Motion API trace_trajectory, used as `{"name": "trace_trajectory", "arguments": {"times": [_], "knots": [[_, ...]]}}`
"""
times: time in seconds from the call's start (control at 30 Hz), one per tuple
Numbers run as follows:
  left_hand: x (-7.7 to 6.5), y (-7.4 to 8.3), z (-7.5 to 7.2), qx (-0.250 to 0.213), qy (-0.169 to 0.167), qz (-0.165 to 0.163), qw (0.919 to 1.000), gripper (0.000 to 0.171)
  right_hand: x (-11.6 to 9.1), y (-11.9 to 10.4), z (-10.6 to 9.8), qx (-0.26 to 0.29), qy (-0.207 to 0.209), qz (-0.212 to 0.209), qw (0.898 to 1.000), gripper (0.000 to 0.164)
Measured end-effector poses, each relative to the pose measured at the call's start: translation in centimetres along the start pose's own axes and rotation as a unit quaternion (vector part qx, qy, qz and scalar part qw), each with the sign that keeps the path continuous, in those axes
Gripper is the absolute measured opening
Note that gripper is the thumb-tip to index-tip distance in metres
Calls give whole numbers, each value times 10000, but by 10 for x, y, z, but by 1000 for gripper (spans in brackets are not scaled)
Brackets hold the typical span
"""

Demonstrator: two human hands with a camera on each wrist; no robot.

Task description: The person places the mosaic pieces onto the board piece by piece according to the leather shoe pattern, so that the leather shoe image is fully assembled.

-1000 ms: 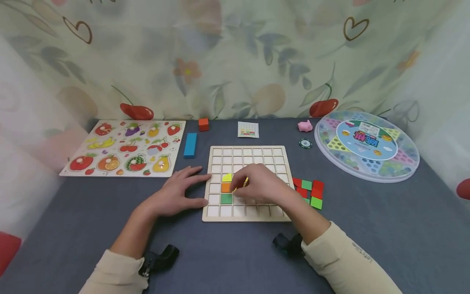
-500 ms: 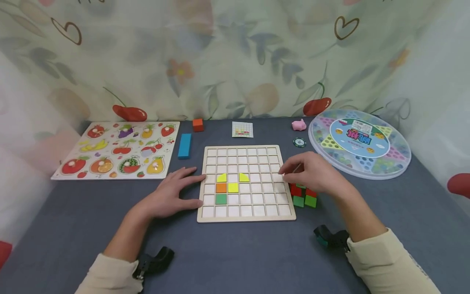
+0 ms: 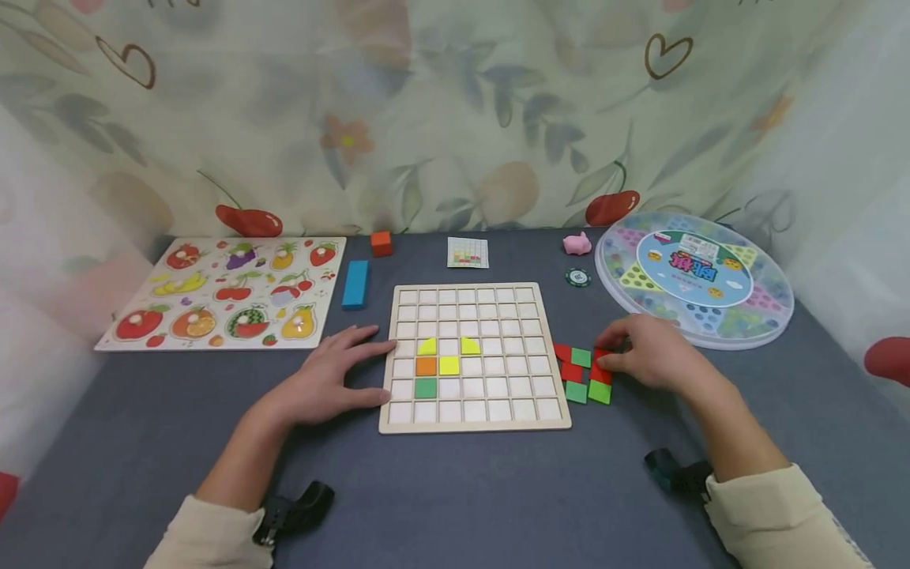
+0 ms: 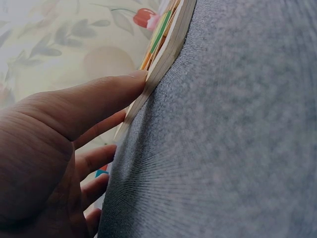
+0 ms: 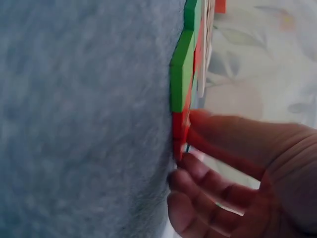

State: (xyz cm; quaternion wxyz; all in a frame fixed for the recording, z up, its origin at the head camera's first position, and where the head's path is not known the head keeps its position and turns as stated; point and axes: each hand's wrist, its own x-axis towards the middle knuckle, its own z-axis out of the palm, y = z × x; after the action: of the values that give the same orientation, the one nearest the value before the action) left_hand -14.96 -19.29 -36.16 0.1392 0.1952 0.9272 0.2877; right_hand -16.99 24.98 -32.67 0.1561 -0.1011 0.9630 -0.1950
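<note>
A square wooden grid board (image 3: pixel 475 430) lies flat on the table. Set in its cells are an orange square tile (image 3: pixel 426 366), a yellow square tile (image 3: pixel 449 365), a green tile (image 3: pixel 425 388) and two yellow tiles with curved or cut edges (image 3: pixel 471 346). My left hand (image 3: pixel 334 375) rests with thumb and fingertips spread against the board's left edge. Beyond the right edge, my right hand (image 3: pixel 647 356) pinches a red tile (image 5: pixel 179 131) at the outer side of a cluster of red and green tiles. Its fingertips are partly hidden in the head view.
A fruit puzzle board (image 3: pixel 220 292) lies at the left. Behind the grid are a blue block (image 3: pixel 355 284), an orange-red cube (image 3: pixel 381 243) and a printed pattern card (image 3: pixel 468 253). A pink pig (image 3: pixel 577 244), a poker chip (image 3: pixel 577 277) and a round game box (image 3: pixel 693 276) stand right.
My right hand has moved from over the board to the tile cluster at the right. Its withdrawal uncovered a yellow square and a second cut-edge yellow tile in the grid. The left hand stays put.
</note>
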Motion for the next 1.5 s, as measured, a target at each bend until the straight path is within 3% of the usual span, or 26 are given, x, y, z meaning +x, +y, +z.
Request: {"name": "trace_trajectory", "arguments": {"times": [0.23,0.43,0.63,0.9,1.1,1.33,1.5], "knots": [[-2,-2,1,-15,15,-6,10000,75,4,-2,2,335,3,105,9994,16],[0,-1,1,-33,24,77,10000,75,-2,-11,-4,1034,233,88,9943,15],[-4,-2,0,-4,32,-48,10000,75,6,-47,0,1465,162,-311,9886,15],[-1,-2,3,-4,32,-49,10000,75,25,-110,31,1575,-598,-905,9815,3],[1,2,-1,2,31,-37,10000,74,38,-146,44,1262,-745,-1477,9781,8],[1,2,-1,-51,-17,-88,9999,74,43,-164,56,713,-840,-1500,9825,10],[1,1,-1,-70,-27,-113,9999,75,42,-169,61,197,-591,-1589,9853,6]]}}
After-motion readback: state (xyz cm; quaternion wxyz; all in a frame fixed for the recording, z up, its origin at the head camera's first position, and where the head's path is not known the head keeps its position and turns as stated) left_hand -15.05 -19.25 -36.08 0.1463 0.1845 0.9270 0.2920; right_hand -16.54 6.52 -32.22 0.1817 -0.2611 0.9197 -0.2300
